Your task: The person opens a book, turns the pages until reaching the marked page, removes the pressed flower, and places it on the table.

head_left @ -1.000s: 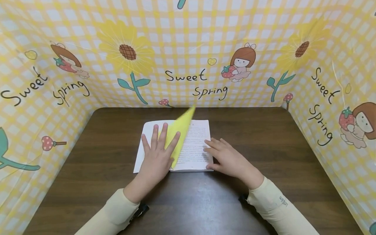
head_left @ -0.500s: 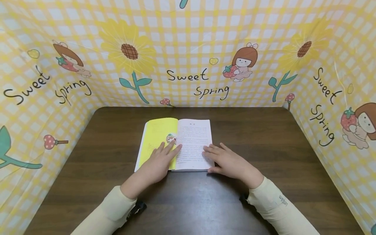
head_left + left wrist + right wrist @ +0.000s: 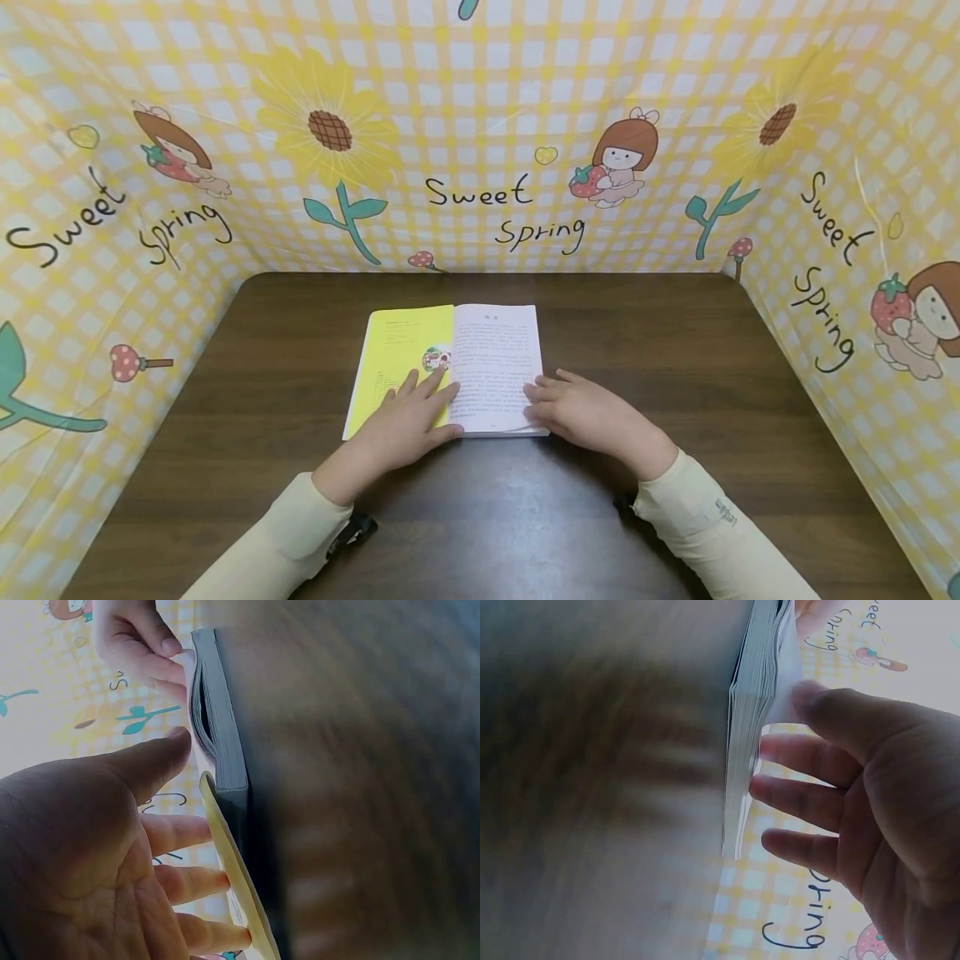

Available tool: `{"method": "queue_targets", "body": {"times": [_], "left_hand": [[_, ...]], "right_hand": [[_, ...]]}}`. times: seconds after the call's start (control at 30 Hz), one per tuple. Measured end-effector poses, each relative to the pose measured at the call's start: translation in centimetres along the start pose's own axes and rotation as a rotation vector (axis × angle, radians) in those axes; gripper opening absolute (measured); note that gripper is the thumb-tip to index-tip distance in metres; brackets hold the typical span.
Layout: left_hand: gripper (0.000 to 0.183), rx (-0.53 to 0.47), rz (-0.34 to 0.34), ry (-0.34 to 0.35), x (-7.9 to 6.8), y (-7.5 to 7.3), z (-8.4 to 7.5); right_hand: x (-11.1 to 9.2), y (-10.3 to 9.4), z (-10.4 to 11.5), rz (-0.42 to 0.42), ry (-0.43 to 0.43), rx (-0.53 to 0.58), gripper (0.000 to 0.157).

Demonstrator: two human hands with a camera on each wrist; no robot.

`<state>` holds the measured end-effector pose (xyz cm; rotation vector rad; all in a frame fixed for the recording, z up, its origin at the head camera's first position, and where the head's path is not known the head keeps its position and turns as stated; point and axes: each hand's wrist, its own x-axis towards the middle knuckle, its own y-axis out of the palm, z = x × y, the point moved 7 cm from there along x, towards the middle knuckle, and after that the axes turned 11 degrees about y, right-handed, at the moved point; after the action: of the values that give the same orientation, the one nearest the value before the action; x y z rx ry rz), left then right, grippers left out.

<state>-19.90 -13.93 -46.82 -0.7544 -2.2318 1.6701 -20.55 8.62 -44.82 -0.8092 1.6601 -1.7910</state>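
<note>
Looks like a screened-off nook, rm type unclear; yellow-check cloth [image 3: 465,100] walls 3 sides of brown tbl [image 3: 637,333].

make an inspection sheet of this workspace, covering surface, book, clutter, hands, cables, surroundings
Surface: dark wood-grain table, light glare near the front.
Job's things: book lying open; yellow page left, printed white page right, its lower outer corner slightly lifted.
Clutter: nothing seen.
Hands: left hand, fingers spread on the yellow page; right hand at the white page's outer edge.
Cables: none certain; a thin pale line on the right side could be a crease or cord.
Surroundings: yellow-and-white checked cloth on three sides, printed "Sweet Spring".
</note>
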Motion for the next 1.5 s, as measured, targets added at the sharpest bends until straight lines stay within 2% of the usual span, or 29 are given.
{"method": "queue_targets", "body": {"times": [0.1,0.23,0.43,0.53,0.63,0.8,0.93,1.07,1.2,1.33,1.5], "left_hand": [[0.075,-0.004,-0.002,-0.004,0.0,-0.1,-0.1],[0.074,-0.003,-0.005,-0.014,0.1,-0.1,-0.2],[0.072,0.020,-0.027,0.006,0.1,-0.4,-0.5],[0.072,0.047,-0.043,0.036,0.1,-0.6,-0.9],[0.074,0.057,-0.059,0.052,0.2,-0.7,-1.2],[0.071,0.077,-0.073,0.031,0.1,-0.8,-1.2],[0.065,0.094,-0.085,0.027,0.1,-0.8,-1.2],[0.057,0.107,-0.090,0.044,0.1,-1.0,-1.4],[0.051,0.117,-0.099,0.052,0.0,-1.2,-1.6],[0.064,0.135,-0.172,0.080,-0.1,-2.1,-2.0],[0.098,0.166,-0.359,0.171,-0.5,-4.1,-3.0]], "right_hand": [[-0.1,-0.3,0.3,-0.035,-0.032,-0.064,0.021],[0.0,-0.5,0.5,-0.053,-0.038,-0.082,0.017],[0.1,-1.0,0.2,-0.157,0.012,0.035,0.006],[0.1,-1.4,0.1,-0.226,0.020,0.074,0.012],[-0.1,-1.9,0.1,-0.298,0.012,0.048,0.012],[-0.3,-2.8,0.4,-0.383,-0.019,-0.020,0.010],[-0.5,-3.7,0.8,-0.440,-0.051,-0.040,0.018],[-0.7,-4.6,0.4,-0.508,-0.021,0.019,0.025],[-0.7,-5.2,-0.5,-0.578,0.057,0.082,0.032],[-0.6,-5.2,-1.5,-0.593,0.154,0.116,0.038],[-0.5,-4.9,-2.2,-0.552,0.227,0.137,0.042]]}}
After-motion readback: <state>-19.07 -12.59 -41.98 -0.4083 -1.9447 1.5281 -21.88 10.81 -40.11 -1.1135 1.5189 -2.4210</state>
